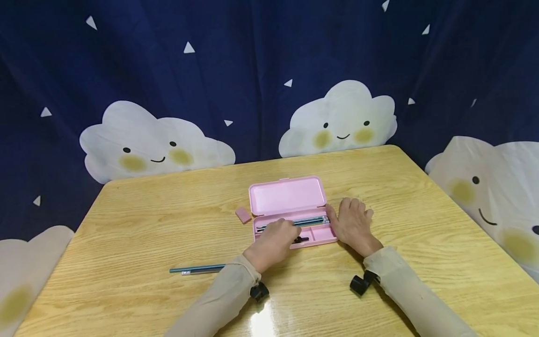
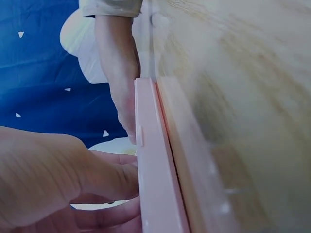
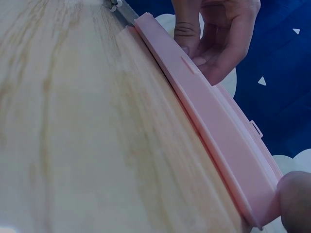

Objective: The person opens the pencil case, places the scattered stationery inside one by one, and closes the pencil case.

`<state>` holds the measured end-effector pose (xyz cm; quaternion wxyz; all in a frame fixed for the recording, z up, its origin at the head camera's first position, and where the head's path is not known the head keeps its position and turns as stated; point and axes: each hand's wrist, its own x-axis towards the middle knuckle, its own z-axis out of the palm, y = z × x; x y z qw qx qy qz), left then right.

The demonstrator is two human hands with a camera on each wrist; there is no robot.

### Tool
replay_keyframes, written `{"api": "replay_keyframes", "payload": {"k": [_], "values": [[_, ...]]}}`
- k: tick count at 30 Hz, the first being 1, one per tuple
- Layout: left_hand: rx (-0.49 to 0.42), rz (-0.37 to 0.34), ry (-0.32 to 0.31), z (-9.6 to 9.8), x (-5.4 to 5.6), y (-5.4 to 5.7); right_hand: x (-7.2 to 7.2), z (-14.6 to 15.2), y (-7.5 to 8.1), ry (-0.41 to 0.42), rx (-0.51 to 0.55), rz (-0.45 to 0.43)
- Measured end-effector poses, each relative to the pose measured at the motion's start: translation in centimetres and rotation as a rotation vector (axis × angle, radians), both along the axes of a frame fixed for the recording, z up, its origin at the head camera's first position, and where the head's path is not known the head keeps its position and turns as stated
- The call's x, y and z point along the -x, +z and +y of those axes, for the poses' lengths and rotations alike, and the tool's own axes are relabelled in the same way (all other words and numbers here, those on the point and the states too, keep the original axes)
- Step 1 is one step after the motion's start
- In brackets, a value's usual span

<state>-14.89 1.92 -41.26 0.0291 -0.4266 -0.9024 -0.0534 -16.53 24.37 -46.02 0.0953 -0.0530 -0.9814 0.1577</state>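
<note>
A pink pencil case (image 1: 288,243) lies on the table with its lid (image 1: 287,195) raised at the back. Several blue and dark pencils (image 1: 311,221) lie in its rear compartment. My left hand (image 1: 273,241) reaches into the front compartment from the left, thumb and fingertips pinched together around a small black slender object (image 1: 301,239), mostly hidden beneath the fingers. At the case's right end is my right hand (image 1: 353,224), its thumb against the case edge and its loose fingers on the table. The case's front wall (image 3: 209,121) hides the left fingertips in the right wrist view.
A pink eraser (image 1: 243,215) lies left of the case. Nearer the front left are pencils (image 1: 198,269), one teal and one dark, partly covered by the left sleeve (image 1: 227,292). Behind the wooden table (image 1: 168,224) hangs a dark blue cloud-patterned curtain (image 1: 252,56).
</note>
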Motion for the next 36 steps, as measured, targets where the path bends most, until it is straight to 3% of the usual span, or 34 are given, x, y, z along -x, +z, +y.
{"api": "replay_keyframes", "payload": {"k": [6, 14, 18, 23, 29, 36], "values": [[-0.025, 0.026, -0.023, 0.0, 0.2, 0.1, 0.1, 0.2, 0.2, -0.003, 0.004, -0.001], [-0.167, -0.080, -0.013, -0.8, 0.7, 0.7, 0.0, 0.2, 0.3, -0.001, 0.014, -0.006], [-0.245, -0.088, 0.022, -1.9, 1.3, 1.3, 0.0, 0.0, 0.2, 0.002, 0.014, -0.004], [-0.287, -0.048, 0.071, -3.7, 2.3, 1.7, 0.0, -0.1, 0.2, 0.004, 0.012, -0.008], [-0.346, -0.033, 0.139, -6.1, 3.6, 1.7, 0.1, 0.0, 0.2, 0.007, 0.005, -0.007], [-0.381, -0.027, 0.247, -8.5, 4.1, 1.4, -0.1, 0.0, 0.3, 0.004, 0.019, -0.010]]}}
